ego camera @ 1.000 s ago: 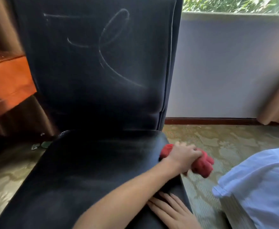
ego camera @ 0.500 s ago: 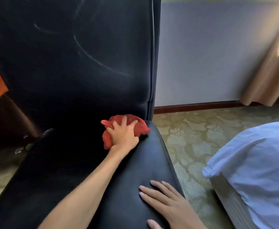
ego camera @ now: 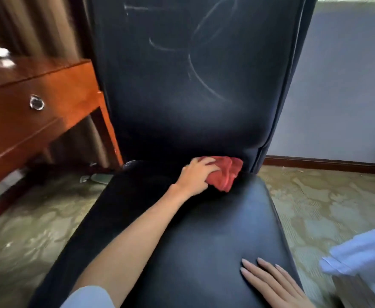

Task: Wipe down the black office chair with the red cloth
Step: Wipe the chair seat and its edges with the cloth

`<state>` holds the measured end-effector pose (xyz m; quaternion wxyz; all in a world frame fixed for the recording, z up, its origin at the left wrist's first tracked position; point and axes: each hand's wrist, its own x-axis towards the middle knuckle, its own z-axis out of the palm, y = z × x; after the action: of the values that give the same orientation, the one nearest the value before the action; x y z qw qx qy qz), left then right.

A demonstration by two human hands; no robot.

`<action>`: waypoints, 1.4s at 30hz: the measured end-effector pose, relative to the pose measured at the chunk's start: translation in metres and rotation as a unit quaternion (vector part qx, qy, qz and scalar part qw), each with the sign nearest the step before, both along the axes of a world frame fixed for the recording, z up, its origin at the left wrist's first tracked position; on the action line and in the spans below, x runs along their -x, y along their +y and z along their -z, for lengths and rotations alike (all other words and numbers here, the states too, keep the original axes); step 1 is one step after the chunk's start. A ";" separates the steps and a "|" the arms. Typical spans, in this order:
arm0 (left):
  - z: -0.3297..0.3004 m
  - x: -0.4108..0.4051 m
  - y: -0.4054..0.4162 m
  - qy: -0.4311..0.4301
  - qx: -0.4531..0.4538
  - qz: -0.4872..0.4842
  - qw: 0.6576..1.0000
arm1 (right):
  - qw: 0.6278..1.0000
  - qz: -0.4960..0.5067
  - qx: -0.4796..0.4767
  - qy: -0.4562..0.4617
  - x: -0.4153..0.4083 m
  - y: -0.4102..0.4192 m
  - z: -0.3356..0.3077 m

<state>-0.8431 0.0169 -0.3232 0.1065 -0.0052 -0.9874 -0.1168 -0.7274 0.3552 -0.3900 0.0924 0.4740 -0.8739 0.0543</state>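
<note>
The black office chair fills the middle of the view, its seat (ego camera: 215, 241) toward me and its tall backrest (ego camera: 182, 112) marked with pale streaks. The red cloth (ego camera: 227, 173) is bunched at the rear of the seat, right where the seat meets the backrest. My left hand (ego camera: 196, 176) grips the cloth from its left side, with the bare forearm stretched across the seat. Near the front right corner of the seat, my right hand (ego camera: 273, 283) lies flat with its fingers spread and holds nothing.
A wooden desk (ego camera: 26, 121) with a ring-pull drawer (ego camera: 36, 102) stands close to the chair's left side. White bedding (ego camera: 364, 254) juts in at the lower right. Patterned carpet (ego camera: 326, 207) surrounds the chair, with a grey wall and dark baseboard (ego camera: 328, 163) behind.
My left hand carried the cloth from the seat's right edge to the rear crease under the backrest. The view swung left, so the desk came into sight. My right hand stayed flat.
</note>
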 end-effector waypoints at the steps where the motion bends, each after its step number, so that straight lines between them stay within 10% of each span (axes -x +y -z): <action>1: 0.001 -0.015 -0.037 0.008 0.003 -0.028 1.000 | 1.000 0.000 0.004 -0.009 0.001 0.000 -0.001; 13: 0.002 -0.160 -0.226 0.012 -0.008 -0.212 0.977 | 0.993 -0.027 0.091 -0.075 0.029 0.003 -0.011; 16: 0.002 -0.214 -0.245 -0.014 -0.060 -0.423 0.904 | 0.992 -0.041 0.093 -0.079 0.033 0.006 -0.011; 20: -0.014 -0.222 -0.230 0.161 -0.169 -0.516 0.824 | 0.991 -0.046 0.096 -0.081 0.036 0.004 -0.012; 32: 0.006 -0.050 0.029 -0.059 0.030 -0.176 0.982 | 0.987 -0.040 0.105 -0.118 0.027 0.005 -0.018; 38: 0.012 -0.010 0.173 -0.080 0.109 0.124 0.983 | 0.985 -0.037 0.129 -0.109 0.027 0.005 -0.007; 42: 0.011 0.005 0.133 -0.063 0.123 0.111 0.984 | 0.971 -0.033 0.194 -0.133 0.023 0.007 -0.005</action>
<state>-0.8478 0.1503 -0.3346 0.0286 -0.1209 -0.9922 -0.0052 -0.7504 0.3626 -0.3850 0.0641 0.4642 -0.8350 0.2883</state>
